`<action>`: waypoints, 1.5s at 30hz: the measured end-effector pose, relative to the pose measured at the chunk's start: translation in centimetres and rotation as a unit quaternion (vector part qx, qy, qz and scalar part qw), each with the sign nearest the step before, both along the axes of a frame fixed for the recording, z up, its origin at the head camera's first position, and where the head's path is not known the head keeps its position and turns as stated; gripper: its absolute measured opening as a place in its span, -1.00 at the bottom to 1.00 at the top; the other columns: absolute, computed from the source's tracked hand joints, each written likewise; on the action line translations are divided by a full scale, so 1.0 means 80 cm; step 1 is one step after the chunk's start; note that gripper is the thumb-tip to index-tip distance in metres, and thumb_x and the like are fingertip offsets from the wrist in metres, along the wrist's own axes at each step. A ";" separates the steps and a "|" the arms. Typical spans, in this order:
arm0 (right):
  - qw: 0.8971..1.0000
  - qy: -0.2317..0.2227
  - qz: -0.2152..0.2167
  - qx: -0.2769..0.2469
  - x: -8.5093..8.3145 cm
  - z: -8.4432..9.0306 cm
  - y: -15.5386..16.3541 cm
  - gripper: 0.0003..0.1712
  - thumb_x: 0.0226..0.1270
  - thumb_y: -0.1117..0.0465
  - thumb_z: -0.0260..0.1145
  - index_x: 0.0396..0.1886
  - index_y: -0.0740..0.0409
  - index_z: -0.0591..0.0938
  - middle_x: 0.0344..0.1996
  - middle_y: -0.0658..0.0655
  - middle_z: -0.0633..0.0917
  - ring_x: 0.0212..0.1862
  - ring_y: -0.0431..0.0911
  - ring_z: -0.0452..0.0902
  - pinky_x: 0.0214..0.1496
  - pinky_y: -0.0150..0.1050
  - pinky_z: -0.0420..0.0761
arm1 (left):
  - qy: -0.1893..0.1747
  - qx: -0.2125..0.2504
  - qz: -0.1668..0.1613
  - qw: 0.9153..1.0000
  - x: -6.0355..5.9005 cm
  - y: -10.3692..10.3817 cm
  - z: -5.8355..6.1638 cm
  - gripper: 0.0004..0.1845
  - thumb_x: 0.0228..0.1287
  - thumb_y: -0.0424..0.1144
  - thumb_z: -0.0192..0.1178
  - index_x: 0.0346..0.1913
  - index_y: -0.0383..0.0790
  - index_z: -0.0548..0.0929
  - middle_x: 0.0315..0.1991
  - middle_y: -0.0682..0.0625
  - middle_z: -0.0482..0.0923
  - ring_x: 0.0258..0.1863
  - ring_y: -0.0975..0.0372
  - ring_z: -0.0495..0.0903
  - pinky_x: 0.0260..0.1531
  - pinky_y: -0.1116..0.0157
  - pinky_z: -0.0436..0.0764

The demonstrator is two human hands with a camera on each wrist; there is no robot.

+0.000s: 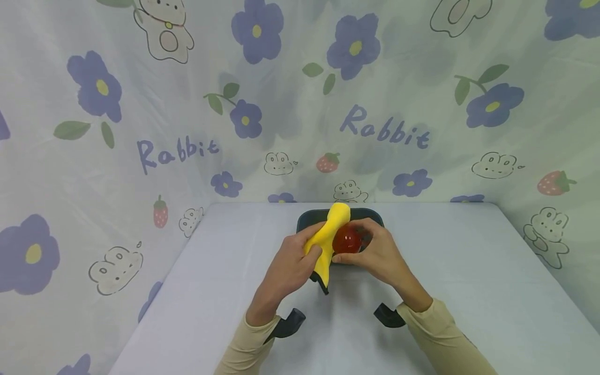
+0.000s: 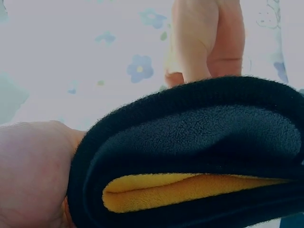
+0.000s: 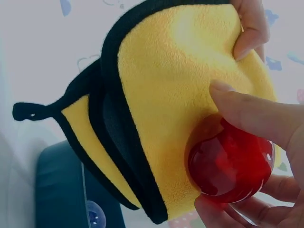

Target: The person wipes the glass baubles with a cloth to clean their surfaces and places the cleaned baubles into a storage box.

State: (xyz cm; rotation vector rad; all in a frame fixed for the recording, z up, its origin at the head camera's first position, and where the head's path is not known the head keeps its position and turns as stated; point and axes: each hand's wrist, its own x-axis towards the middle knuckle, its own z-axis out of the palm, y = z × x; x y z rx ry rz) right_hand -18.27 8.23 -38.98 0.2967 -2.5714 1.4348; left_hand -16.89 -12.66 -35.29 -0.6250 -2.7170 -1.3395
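My left hand (image 1: 291,263) grips a yellow cleaning cloth (image 1: 334,221) with black edging, folded and hanging down. In the right wrist view, the cloth (image 3: 156,80) shows a small black loop at one corner. A glossy, see-through red ball (image 3: 229,164) lies between the thumb and fingers of my right hand (image 1: 378,251). The ball is close against the cloth's yellow side; whether they touch all along is unclear. From the left wrist, the cloth's dark grey inner face (image 2: 199,130) shows, and the ball is hidden.
Behind both hands a dark teal bin (image 1: 311,215) stands on the white tabletop (image 1: 234,260). A clear round object (image 3: 96,216) shows inside it in the right wrist view. A curtain (image 1: 290,94) printed with flowers and rabbits hangs behind the table.
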 end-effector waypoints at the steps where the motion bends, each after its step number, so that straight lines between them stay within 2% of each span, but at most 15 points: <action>1: 1.000 0.003 0.001 0.003 0.001 0.000 0.000 -0.16 -0.13 0.01 0.74 0.19 0.15 0.61 0.12 0.15 0.67 0.02 0.06 0.61 0.03 -0.09 0.69 | 0.001 0.001 0.000 1.000 0.000 0.000 0.000 -0.45 0.38 -0.33 0.01 0.42 -0.20 0.51 0.03 -0.10 0.68 -0.33 0.22 0.54 -0.31 0.40 0.61; 4: 1.000 0.017 0.008 0.013 0.003 0.002 -0.001 -0.17 -0.13 0.03 0.74 0.18 0.16 0.61 0.11 0.14 0.67 0.03 0.04 0.60 0.05 -0.08 0.69 | 0.004 0.002 0.001 1.000 0.000 0.001 0.000 -0.45 0.38 -0.33 0.01 0.42 -0.21 0.51 0.04 -0.11 0.68 -0.32 0.22 0.54 -0.30 0.41 0.61; 12: 0.998 0.050 0.028 0.016 0.011 0.008 -0.003 -0.19 -0.21 0.08 0.77 0.10 0.15 0.63 0.05 0.09 0.69 0.00 -0.03 0.60 -0.01 -0.23 0.68 | -0.002 -0.003 -0.006 1.000 -0.003 0.001 -0.003 -0.45 0.39 -0.32 -0.01 0.44 -0.22 0.49 0.05 -0.11 0.67 -0.35 0.23 0.53 -0.33 0.41 0.60; 19: 0.998 0.055 0.043 -0.009 0.014 0.011 -0.004 -0.25 -0.14 0.12 0.75 0.09 0.11 0.61 0.07 0.08 0.68 0.09 0.01 0.61 -0.03 -0.17 0.76 | -0.010 -0.005 -0.016 1.000 -0.005 0.001 -0.006 -0.44 0.39 -0.31 -0.02 0.45 -0.22 0.48 0.03 -0.12 0.67 -0.38 0.22 0.53 -0.37 0.40 0.60; 28: 0.995 0.067 0.068 -0.042 0.015 0.010 -0.001 -0.29 0.00 0.11 0.68 0.20 0.04 0.65 0.11 0.08 0.62 0.11 0.03 0.60 -0.02 -0.17 0.76 | -0.013 -0.013 -0.013 1.000 -0.004 0.002 -0.007 -0.43 0.39 -0.31 -0.01 0.46 -0.22 0.47 0.04 -0.13 0.66 -0.39 0.23 0.54 -0.38 0.42 0.61; 35: 0.995 0.073 0.048 -0.048 0.012 0.009 0.002 -0.33 0.02 0.11 0.67 0.18 0.05 0.67 0.08 0.09 0.64 0.07 0.01 0.61 -0.04 -0.21 0.71 | -0.019 -0.017 -0.018 1.000 -0.004 0.004 -0.006 -0.42 0.42 -0.30 -0.03 0.49 -0.22 0.43 -0.01 -0.12 0.65 -0.38 0.24 0.54 -0.35 0.43 0.61; 40: 0.996 0.062 0.034 -0.060 0.009 0.008 0.002 -0.32 0.02 0.11 0.67 0.18 0.06 0.64 0.11 0.12 0.64 0.09 0.05 0.64 -0.05 -0.17 0.75 | -0.023 -0.023 -0.019 0.999 -0.003 0.004 -0.006 -0.41 0.42 -0.28 -0.04 0.50 -0.22 0.41 -0.14 -0.07 0.61 -0.41 0.24 0.52 -0.36 0.41 0.59; 45: 0.996 0.044 0.021 -0.069 0.007 0.008 0.004 -0.28 0.02 0.11 0.68 0.21 0.09 0.60 0.17 0.15 0.63 0.14 0.10 0.63 0.02 -0.08 0.77 | -0.024 -0.027 -0.026 0.999 -0.003 0.005 -0.006 -0.41 0.42 -0.27 -0.04 0.51 -0.21 0.41 -0.13 -0.05 0.61 -0.37 0.24 0.53 -0.33 0.41 0.59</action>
